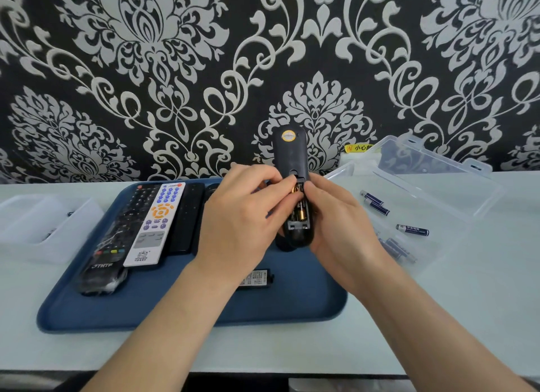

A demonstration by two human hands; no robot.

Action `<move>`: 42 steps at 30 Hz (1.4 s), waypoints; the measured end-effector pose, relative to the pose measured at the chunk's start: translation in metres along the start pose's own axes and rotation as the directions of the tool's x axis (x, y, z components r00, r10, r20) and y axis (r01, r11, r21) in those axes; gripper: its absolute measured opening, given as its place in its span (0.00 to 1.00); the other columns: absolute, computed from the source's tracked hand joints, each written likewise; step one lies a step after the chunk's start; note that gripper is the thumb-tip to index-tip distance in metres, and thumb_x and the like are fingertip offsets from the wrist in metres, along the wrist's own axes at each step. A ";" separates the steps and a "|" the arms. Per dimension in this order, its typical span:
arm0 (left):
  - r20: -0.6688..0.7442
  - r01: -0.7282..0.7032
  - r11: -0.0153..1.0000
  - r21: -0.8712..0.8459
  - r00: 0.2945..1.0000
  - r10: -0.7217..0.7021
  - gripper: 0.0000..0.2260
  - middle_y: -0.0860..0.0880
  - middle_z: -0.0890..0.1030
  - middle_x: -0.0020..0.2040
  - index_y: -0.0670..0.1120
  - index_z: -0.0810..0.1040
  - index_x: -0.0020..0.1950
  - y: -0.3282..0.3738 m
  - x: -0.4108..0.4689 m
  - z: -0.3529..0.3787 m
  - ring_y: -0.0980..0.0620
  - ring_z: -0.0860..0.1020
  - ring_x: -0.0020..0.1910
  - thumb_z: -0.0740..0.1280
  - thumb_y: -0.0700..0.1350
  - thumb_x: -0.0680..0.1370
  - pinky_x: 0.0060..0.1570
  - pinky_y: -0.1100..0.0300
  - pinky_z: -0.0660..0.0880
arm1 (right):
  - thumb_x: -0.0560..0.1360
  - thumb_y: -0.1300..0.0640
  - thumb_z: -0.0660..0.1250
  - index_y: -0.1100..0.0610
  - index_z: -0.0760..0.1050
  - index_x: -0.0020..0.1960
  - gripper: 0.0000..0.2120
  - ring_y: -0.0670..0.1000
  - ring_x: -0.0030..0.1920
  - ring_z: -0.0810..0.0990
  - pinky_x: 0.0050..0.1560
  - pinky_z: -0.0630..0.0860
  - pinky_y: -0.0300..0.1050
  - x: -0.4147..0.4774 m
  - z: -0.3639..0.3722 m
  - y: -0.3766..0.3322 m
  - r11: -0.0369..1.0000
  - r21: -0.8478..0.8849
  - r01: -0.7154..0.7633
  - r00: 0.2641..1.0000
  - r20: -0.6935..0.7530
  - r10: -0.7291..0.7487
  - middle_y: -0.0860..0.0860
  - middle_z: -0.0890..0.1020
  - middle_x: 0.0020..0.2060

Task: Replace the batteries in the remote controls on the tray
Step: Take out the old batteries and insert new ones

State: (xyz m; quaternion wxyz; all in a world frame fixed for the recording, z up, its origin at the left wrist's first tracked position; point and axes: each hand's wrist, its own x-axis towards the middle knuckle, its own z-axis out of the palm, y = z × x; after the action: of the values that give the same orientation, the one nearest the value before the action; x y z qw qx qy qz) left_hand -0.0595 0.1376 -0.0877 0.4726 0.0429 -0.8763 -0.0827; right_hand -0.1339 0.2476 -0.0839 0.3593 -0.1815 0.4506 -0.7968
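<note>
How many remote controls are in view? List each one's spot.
5, perhaps more hidden. Black remote with open battery bay held by both hands; black JTNTF remote, white remote with orange buttons and plain black remote on the blue tray; another remote behind the left hand.

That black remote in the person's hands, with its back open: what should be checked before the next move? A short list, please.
1. Black remote held firmly: ok, right hand cradles it.
2. Battery compartment open: ok, cover off.
3. Left hand has a grip on the gold battery: cannot tell, fingertips hide it.
4. Fresh blue batteries nearby: ok, in the clear box.
5. Loose cover safe: ok, on the blue tray.
</note>
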 end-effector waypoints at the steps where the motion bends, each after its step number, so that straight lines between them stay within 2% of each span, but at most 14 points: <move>1: 0.003 -0.017 0.999 0.035 1.000 0.017 0.08 0.49 0.81 0.45 0.44 0.85 0.52 0.000 0.000 0.000 0.47 0.77 0.42 0.69 0.46 0.78 0.39 0.53 0.75 | 0.84 0.65 0.52 0.66 0.74 0.62 0.14 0.54 0.49 0.82 0.50 0.79 0.49 0.000 0.000 0.000 1.000 0.003 -0.004 1.000 0.012 0.004 0.63 0.83 0.53; 6: 0.050 -0.053 0.986 0.156 0.998 0.046 0.10 0.51 0.82 0.50 0.48 0.84 0.56 0.003 -0.001 -0.002 0.48 0.77 0.46 0.65 0.47 0.79 0.37 0.54 0.77 | 0.82 0.69 0.55 0.65 0.74 0.63 0.13 0.51 0.42 0.83 0.43 0.80 0.43 0.001 -0.006 -0.001 0.996 -0.081 0.024 0.998 0.055 -0.020 0.55 0.84 0.41; 11: 0.082 -0.031 0.982 0.187 0.996 0.016 0.10 0.53 0.83 0.49 0.49 0.84 0.54 0.005 -0.001 -0.003 0.49 0.77 0.47 0.66 0.46 0.76 0.35 0.54 0.76 | 0.78 0.68 0.62 0.63 0.76 0.60 0.12 0.59 0.46 0.78 0.50 0.74 0.55 0.001 -0.010 0.003 0.973 -0.211 0.090 0.995 0.069 -0.077 0.62 0.81 0.44; 16: 0.087 -0.064 0.980 0.186 0.995 0.049 0.08 0.52 0.83 0.47 0.48 0.85 0.51 0.003 -0.003 -0.002 0.48 0.79 0.46 0.68 0.44 0.75 0.35 0.54 0.77 | 0.70 0.61 0.63 0.56 0.79 0.54 0.14 0.59 0.42 0.74 0.45 0.71 0.60 0.002 -0.005 0.006 0.948 -0.307 0.083 0.996 0.012 -0.084 0.75 0.76 0.44; 21: 0.101 -0.065 0.991 0.118 0.993 0.054 0.09 0.51 0.83 0.48 0.47 0.85 0.51 -0.001 -0.004 -0.002 0.48 0.78 0.47 0.67 0.44 0.75 0.34 0.52 0.77 | 0.75 0.66 0.63 0.54 0.78 0.55 0.13 0.59 0.41 0.77 0.44 0.76 0.70 0.001 -0.007 0.007 0.897 -0.425 0.119 0.992 0.020 -0.122 0.72 0.79 0.45; 23: 0.144 -0.063 0.995 0.074 0.988 0.051 0.09 0.50 0.82 0.48 0.47 0.85 0.51 -0.007 -0.004 -0.003 0.48 0.78 0.47 0.67 0.44 0.76 0.36 0.51 0.77 | 0.78 0.71 0.61 0.56 0.77 0.57 0.14 0.58 0.39 0.80 0.43 0.79 0.65 0.003 -0.011 0.010 0.876 -0.465 0.124 0.991 0.017 -0.132 0.68 0.82 0.42; 26: 0.273 0.070 0.992 -0.101 0.961 -0.040 0.10 0.54 0.82 0.49 0.50 0.86 0.51 -0.013 -0.005 -0.008 0.53 0.78 0.47 0.67 0.46 0.74 0.45 0.54 0.77 | 0.79 0.74 0.59 0.62 0.75 0.58 0.13 0.49 0.30 0.82 0.32 0.79 0.42 0.006 -0.014 0.009 0.889 -0.446 0.108 0.993 0.006 -0.118 0.58 0.82 0.36; 27: 0.327 0.161 0.971 -0.175 0.940 -0.097 0.08 0.56 0.82 0.47 0.51 0.86 0.49 -0.013 -0.004 -0.013 0.57 0.78 0.45 0.68 0.46 0.74 0.45 0.60 0.75 | 0.79 0.74 0.58 0.63 0.74 0.59 0.13 0.47 0.29 0.81 0.32 0.78 0.38 0.006 -0.014 0.009 0.890 -0.448 0.090 0.995 0.006 -0.098 0.57 0.82 0.36; 29: 0.438 0.340 0.909 -0.239 0.874 -0.212 0.03 0.59 0.81 0.37 0.52 0.85 0.42 -0.013 0.000 -0.023 0.61 0.77 0.37 0.72 0.44 0.72 0.39 0.69 0.71 | 0.80 0.73 0.58 0.63 0.73 0.60 0.12 0.48 0.31 0.81 0.32 0.78 0.38 0.006 -0.013 0.010 0.894 -0.445 0.049 0.999 0.017 -0.046 0.57 0.81 0.39; 31: 0.578 0.437 0.885 -0.164 0.769 -0.272 0.05 0.57 0.79 0.32 0.52 0.81 0.37 -0.018 0.001 -0.034 0.61 0.74 0.31 0.76 0.44 0.69 0.34 0.71 0.68 | 0.80 0.73 0.57 0.62 0.73 0.60 0.13 0.50 0.34 0.79 0.36 0.81 0.40 0.007 -0.013 0.010 0.916 -0.402 0.013 1.000 0.011 -0.010 0.57 0.80 0.41; 34: 0.804 0.360 0.932 0.043 0.540 -0.247 0.08 0.57 0.80 0.34 0.54 0.81 0.41 -0.025 -0.005 -0.043 0.61 0.75 0.33 0.77 0.52 0.67 0.35 0.67 0.71 | 0.78 0.75 0.58 0.59 0.74 0.57 0.16 0.50 0.38 0.79 0.42 0.80 0.43 0.010 -0.015 0.005 0.945 -0.326 -0.011 1.000 -0.002 0.011 0.56 0.80 0.42; 36: 0.864 0.251 0.960 0.125 0.448 -0.230 0.12 0.59 0.79 0.39 0.59 0.81 0.49 -0.024 -0.011 -0.040 0.61 0.75 0.39 0.76 0.56 0.67 0.42 0.63 0.74 | 0.77 0.77 0.58 0.58 0.74 0.59 0.19 0.51 0.42 0.82 0.46 0.82 0.45 0.010 -0.018 0.003 0.954 -0.301 -0.017 0.999 0.024 0.026 0.57 0.80 0.45; 39: 0.903 0.157 0.982 0.104 0.398 -0.159 0.19 0.61 0.76 0.43 0.63 0.77 0.60 -0.021 -0.016 -0.033 0.61 0.73 0.46 0.74 0.53 0.71 0.51 0.61 0.73 | 0.76 0.78 0.57 0.55 0.74 0.59 0.22 0.54 0.43 0.84 0.49 0.83 0.48 0.008 -0.017 0.003 0.947 -0.321 0.011 0.997 0.073 0.013 0.58 0.80 0.47; 42: 0.913 0.147 0.987 0.064 0.390 -0.118 0.15 0.62 0.77 0.43 0.63 0.80 0.57 -0.018 -0.017 -0.032 0.61 0.75 0.49 0.72 0.50 0.73 0.52 0.63 0.71 | 0.76 0.80 0.56 0.53 0.74 0.60 0.26 0.55 0.42 0.85 0.47 0.83 0.48 0.007 -0.014 0.006 0.935 -0.352 0.049 0.997 0.071 -0.025 0.58 0.81 0.47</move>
State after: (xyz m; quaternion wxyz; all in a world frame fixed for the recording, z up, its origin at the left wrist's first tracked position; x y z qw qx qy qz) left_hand -0.0240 0.1191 -0.0876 -0.0910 0.0538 -0.9842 -0.1419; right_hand -0.1451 0.2488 -0.0964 0.3202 -0.2775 0.5711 -0.7030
